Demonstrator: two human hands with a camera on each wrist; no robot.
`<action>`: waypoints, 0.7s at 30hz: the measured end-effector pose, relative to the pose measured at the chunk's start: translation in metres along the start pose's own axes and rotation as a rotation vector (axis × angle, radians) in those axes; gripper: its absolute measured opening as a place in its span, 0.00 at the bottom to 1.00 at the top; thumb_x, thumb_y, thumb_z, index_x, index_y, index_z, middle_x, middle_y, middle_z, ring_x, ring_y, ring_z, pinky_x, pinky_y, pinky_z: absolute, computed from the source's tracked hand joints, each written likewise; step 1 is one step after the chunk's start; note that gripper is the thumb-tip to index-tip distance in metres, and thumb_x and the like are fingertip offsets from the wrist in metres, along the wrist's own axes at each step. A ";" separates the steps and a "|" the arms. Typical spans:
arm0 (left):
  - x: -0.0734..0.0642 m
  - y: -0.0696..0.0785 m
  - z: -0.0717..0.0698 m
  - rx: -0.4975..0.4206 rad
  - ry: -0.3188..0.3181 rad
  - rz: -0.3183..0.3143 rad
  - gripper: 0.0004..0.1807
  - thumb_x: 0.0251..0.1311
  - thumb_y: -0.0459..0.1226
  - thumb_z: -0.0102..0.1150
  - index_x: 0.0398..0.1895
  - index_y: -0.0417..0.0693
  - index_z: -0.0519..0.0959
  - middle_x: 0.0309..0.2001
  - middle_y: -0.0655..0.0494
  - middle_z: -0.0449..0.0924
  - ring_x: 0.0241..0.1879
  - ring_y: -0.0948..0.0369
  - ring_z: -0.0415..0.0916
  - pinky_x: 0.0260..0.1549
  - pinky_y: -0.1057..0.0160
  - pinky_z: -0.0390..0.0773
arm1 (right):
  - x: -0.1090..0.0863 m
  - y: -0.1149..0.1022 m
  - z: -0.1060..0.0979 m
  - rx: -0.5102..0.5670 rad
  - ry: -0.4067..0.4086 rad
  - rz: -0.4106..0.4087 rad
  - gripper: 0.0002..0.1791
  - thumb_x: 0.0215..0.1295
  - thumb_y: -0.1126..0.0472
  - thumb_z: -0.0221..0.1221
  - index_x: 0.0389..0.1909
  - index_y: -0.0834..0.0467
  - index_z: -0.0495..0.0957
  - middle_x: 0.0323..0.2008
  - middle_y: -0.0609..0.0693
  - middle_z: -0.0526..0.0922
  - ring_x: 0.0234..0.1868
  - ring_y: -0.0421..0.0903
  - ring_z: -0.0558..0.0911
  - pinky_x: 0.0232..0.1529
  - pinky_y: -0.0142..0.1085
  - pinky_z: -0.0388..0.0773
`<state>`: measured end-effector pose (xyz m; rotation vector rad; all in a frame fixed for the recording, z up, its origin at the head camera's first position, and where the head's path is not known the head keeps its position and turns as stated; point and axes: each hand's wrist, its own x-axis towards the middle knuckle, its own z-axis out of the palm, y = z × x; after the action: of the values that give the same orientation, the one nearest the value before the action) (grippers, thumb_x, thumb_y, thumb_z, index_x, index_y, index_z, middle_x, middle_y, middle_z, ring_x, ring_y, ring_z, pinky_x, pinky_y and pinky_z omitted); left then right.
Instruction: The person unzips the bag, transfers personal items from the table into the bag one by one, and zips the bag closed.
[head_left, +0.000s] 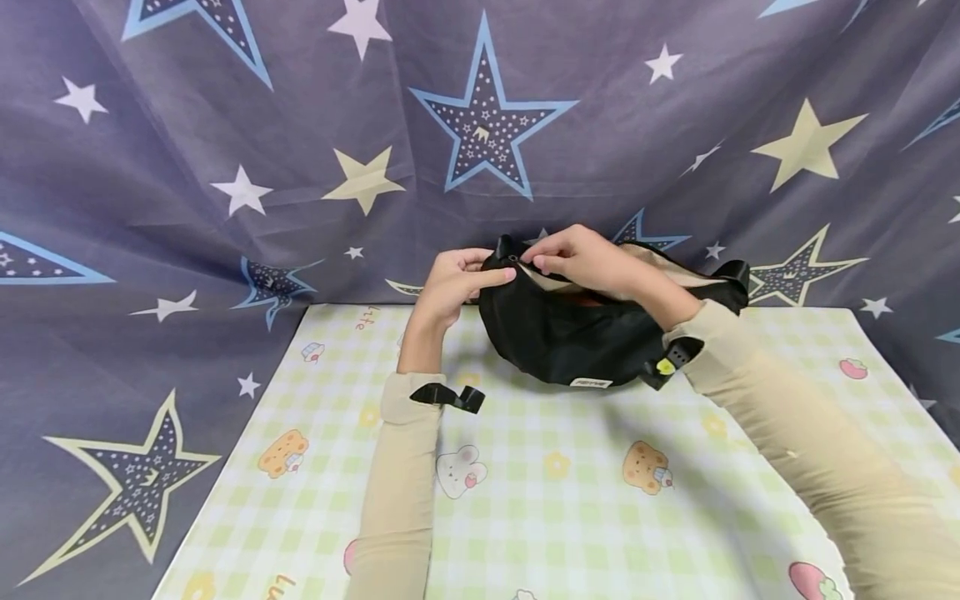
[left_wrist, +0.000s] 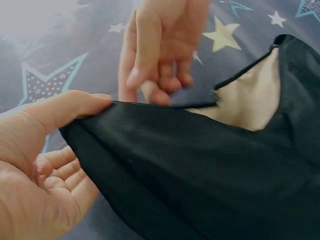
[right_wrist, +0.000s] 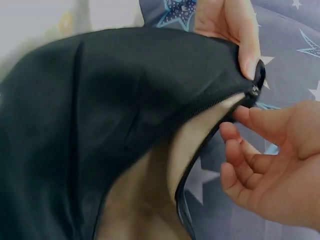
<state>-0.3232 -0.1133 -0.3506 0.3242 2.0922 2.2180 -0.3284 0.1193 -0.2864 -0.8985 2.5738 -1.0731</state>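
Note:
A black bag [head_left: 570,333] with a beige lining [right_wrist: 145,195] is held up at the back of the table, its long zipper [right_wrist: 200,107] parted along the top. My left hand [head_left: 448,287] grips the bag's left end, thumb on the front face close by the zipper slider [right_wrist: 254,91] and the other fingers behind. Over the opening, my right hand [head_left: 592,260] has its fingertips [right_wrist: 242,114] right at the back edge, just beside the slider. Its fingers are loosely bent, with no firm pinch showing.
A pale green checked cloth [head_left: 555,517] with cartoon prints covers the table. Behind it hangs a grey-purple curtain [head_left: 300,108] with stars, close to the bag. A black strap loop [head_left: 733,273] stands at the bag's right end, and a white label [head_left: 591,383] sits low on its front.

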 end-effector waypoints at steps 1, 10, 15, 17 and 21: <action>0.001 0.001 0.000 0.012 -0.008 -0.008 0.13 0.53 0.30 0.74 0.42 0.36 0.86 0.29 0.57 0.88 0.24 0.65 0.81 0.26 0.70 0.80 | 0.003 -0.001 0.003 0.018 -0.001 0.011 0.17 0.79 0.63 0.52 0.61 0.60 0.82 0.64 0.60 0.80 0.65 0.54 0.78 0.63 0.49 0.76; 0.002 0.003 -0.001 0.027 0.008 -0.042 0.15 0.54 0.31 0.74 0.45 0.34 0.86 0.30 0.59 0.88 0.28 0.65 0.82 0.30 0.69 0.82 | 0.019 -0.006 0.013 0.250 0.017 0.136 0.22 0.80 0.57 0.51 0.70 0.57 0.74 0.65 0.56 0.79 0.66 0.50 0.76 0.66 0.46 0.74; 0.000 -0.006 0.004 -0.048 0.018 0.035 0.17 0.57 0.30 0.72 0.50 0.32 0.85 0.30 0.58 0.87 0.26 0.65 0.84 0.28 0.69 0.83 | 0.022 -0.009 0.015 0.289 0.076 0.272 0.21 0.78 0.48 0.54 0.35 0.58 0.86 0.30 0.44 0.80 0.38 0.43 0.74 0.43 0.37 0.71; 0.000 -0.009 0.007 -0.084 0.011 0.071 0.19 0.58 0.29 0.71 0.52 0.31 0.83 0.31 0.57 0.88 0.28 0.64 0.86 0.30 0.68 0.85 | 0.022 -0.010 0.015 0.290 0.076 0.329 0.25 0.77 0.44 0.54 0.26 0.57 0.85 0.26 0.43 0.72 0.35 0.45 0.70 0.41 0.37 0.68; 0.001 -0.012 0.012 -0.124 0.042 0.106 0.20 0.59 0.29 0.70 0.55 0.31 0.82 0.34 0.55 0.88 0.32 0.63 0.87 0.34 0.67 0.86 | 0.022 -0.012 0.015 0.383 0.057 0.374 0.24 0.78 0.44 0.52 0.47 0.59 0.87 0.47 0.49 0.80 0.53 0.47 0.74 0.57 0.42 0.72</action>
<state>-0.3229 -0.1002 -0.3620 0.3913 1.9890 2.4219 -0.3340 0.0912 -0.2880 -0.2858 2.3244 -1.4115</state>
